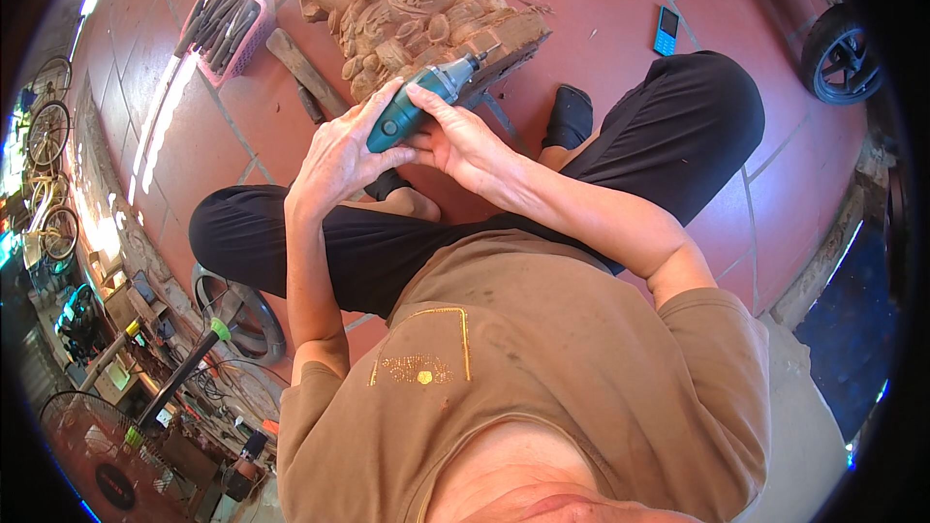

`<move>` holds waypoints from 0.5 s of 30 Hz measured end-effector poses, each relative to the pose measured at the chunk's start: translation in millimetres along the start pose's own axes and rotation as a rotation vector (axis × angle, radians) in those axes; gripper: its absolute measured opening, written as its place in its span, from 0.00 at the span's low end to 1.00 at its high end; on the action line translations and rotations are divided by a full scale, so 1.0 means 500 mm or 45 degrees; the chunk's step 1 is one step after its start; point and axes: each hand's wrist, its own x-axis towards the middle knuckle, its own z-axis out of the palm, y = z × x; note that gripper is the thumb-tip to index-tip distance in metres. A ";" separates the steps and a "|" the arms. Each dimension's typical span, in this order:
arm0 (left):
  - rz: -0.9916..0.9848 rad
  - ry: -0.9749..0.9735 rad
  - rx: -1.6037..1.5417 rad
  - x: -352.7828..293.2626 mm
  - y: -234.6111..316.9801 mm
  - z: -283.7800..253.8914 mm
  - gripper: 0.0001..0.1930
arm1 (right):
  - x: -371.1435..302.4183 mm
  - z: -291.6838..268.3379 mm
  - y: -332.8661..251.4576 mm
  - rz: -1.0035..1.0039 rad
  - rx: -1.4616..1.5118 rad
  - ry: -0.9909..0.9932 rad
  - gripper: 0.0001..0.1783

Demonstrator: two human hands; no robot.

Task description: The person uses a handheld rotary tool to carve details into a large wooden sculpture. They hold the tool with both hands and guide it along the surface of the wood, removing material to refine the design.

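Both my hands are closed around a green rotary tool [397, 123] with a grey front collar. Its body lies tilted, and a thin bit [480, 56] points away to the upper right, close to the base of the carving. My left hand [339, 155] grips the tool's left side, while my right hand [460, 140] wraps its right and rear, thumb along the top. Just beyond them a brown carved wooden sculpture [417, 10] lies on the floor, its surface full of rounded relief. Whether the bit touches the wood, I cannot tell.
Left of the carving are a wooden mallet [308, 71] and a pink basket [254, 27] of dark chisel-like tools. A phone [666, 31] lies on the tiles [620, 0], with a black wheel [841, 55] farther right. At the lower left stands a fan [107, 455]; bicycles [50, 133] are at far left.
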 end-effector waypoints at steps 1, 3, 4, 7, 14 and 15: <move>-0.005 -0.008 -0.007 0.000 0.000 0.000 0.45 | 0.000 0.001 0.000 -0.012 -0.016 0.001 0.22; 0.008 0.018 0.025 0.000 -0.002 0.003 0.46 | -0.001 0.004 0.001 -0.036 -0.048 0.005 0.23; 0.015 0.031 0.044 -0.001 -0.002 0.004 0.46 | -0.001 0.005 0.001 -0.042 -0.056 -0.001 0.23; -0.023 0.033 0.059 -0.001 0.005 0.001 0.46 | 0.004 0.006 -0.002 -0.053 -0.078 -0.012 0.23; -0.004 0.075 0.068 0.000 -0.004 0.002 0.46 | 0.014 0.011 -0.005 -0.061 -0.089 -0.011 0.24; -0.011 0.067 0.056 0.001 -0.002 0.002 0.46 | 0.013 0.013 -0.005 -0.063 -0.084 0.000 0.24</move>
